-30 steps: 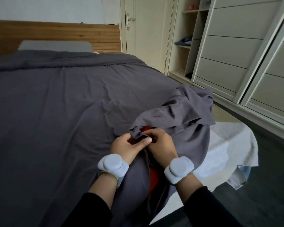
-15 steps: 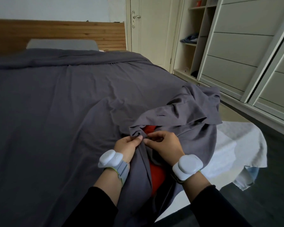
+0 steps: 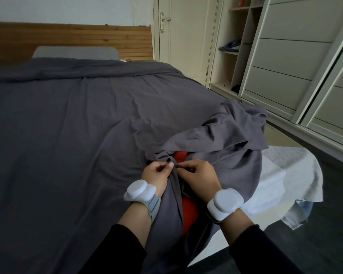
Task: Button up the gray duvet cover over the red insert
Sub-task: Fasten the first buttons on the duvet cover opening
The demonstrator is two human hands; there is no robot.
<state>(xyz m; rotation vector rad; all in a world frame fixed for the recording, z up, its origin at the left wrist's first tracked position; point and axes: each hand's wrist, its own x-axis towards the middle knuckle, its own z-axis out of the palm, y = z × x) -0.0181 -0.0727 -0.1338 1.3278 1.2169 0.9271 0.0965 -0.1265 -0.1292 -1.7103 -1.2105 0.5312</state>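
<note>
Duvet cover (image 3: 87,135) edge between pinching fingers (image 3: 169,165)

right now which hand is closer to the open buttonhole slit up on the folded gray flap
Right. The right hand sits just below the buttonhole slit on the flap; the left hand is farther, down and to its left, pinching the gray cover's edge.

Gray duvet cover (image 3: 67,135) spread over bed, edge bunched open w/ red insert (image 3: 189,213) showing.
</note>
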